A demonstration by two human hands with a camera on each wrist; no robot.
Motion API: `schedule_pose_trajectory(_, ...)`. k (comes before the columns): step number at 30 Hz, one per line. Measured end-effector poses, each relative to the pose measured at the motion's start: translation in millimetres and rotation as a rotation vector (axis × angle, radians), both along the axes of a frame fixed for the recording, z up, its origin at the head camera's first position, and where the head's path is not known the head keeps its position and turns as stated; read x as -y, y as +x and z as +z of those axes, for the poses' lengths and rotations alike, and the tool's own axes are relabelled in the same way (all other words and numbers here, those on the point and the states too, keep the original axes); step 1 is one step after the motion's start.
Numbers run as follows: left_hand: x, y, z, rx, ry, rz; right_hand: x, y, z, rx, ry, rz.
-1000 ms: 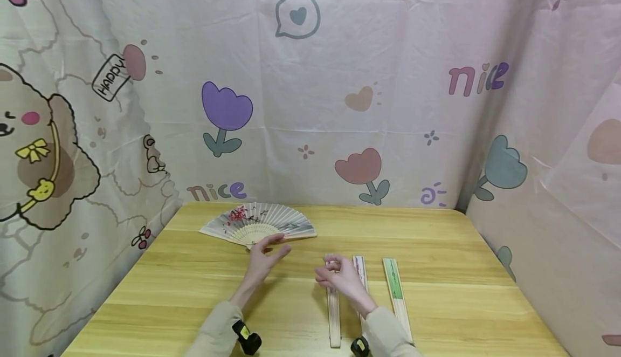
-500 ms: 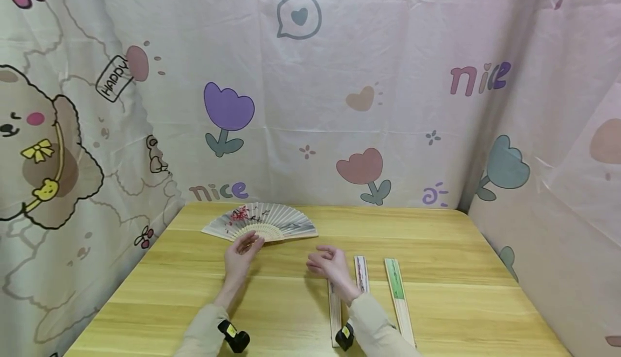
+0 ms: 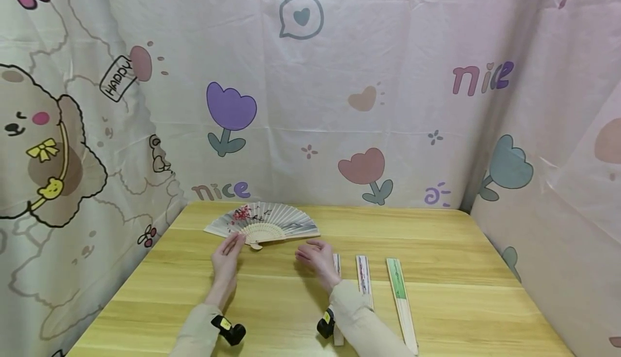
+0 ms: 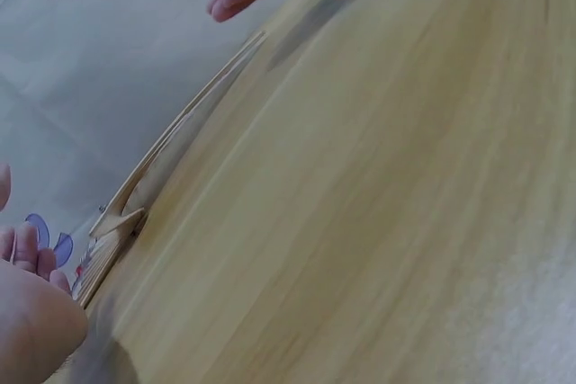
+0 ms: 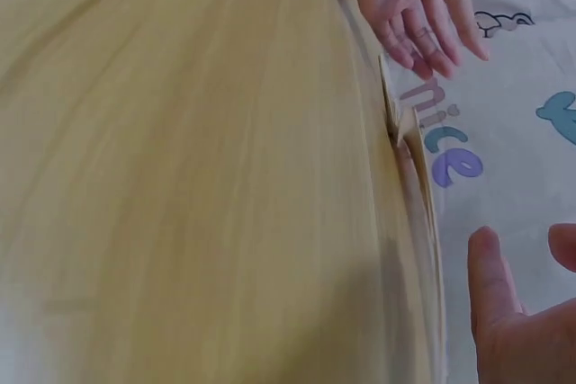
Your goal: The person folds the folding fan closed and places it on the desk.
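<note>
A spread folding fan [image 3: 286, 222] with red blossoms and grey painting lies at the back left of the table. My left hand [image 3: 225, 264] hovers near its lower left edge, fingers relaxed and holding nothing. In the right wrist view, that left hand [image 5: 418, 6] shows its palm and loosely bent fingers. My right hand [image 3: 317, 261], fingers relaxed, is off the fan's lower right side and also holds nothing. Beneath the right hand and wrist, a folded fan [image 3: 337, 262] is partly hidden. Beside it lie a folded red-and-white fan [image 3: 363, 273] and a folded green fan [image 3: 398, 281].
The wooden table [image 3: 461, 270] carries all the fans. A patterned cloth [image 3: 310, 103] hangs behind it and at both sides. Black wrist cameras [image 3: 232, 331] sit on the beige sleeves [image 3: 196, 327].
Both hands have shifted left, the left one from in front of the fan's handle to its lower left edge. The fans stay where they were; the head view has turned slightly.
</note>
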State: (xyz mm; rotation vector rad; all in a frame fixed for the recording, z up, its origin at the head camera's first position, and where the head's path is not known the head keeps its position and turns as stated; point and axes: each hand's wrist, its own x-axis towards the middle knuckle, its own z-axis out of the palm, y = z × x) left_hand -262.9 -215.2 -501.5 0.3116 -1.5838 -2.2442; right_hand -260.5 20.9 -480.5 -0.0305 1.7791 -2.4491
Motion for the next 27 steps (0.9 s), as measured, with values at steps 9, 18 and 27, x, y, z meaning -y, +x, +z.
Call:
schedule_pose_trajectory(9, 5.2, -0.9, -1.1, -0.079, 0.198, 0.011, 26.2, -11.1, -10.6, 0.102, -0.157, -0.069)
schedule_pose_trajectory(18, 8.8, -3.4, -1.4, -0.028, 0.292, -0.045, 43.5, -15.7, -14.0, 0.204, -0.251, -0.051)
schedule_pose_trajectory(27, 11.4, -8.3, -6.2, -0.023, 0.220, -0.079, 66.0, -25.6, -15.3, 0.270, -0.342, -0.072)
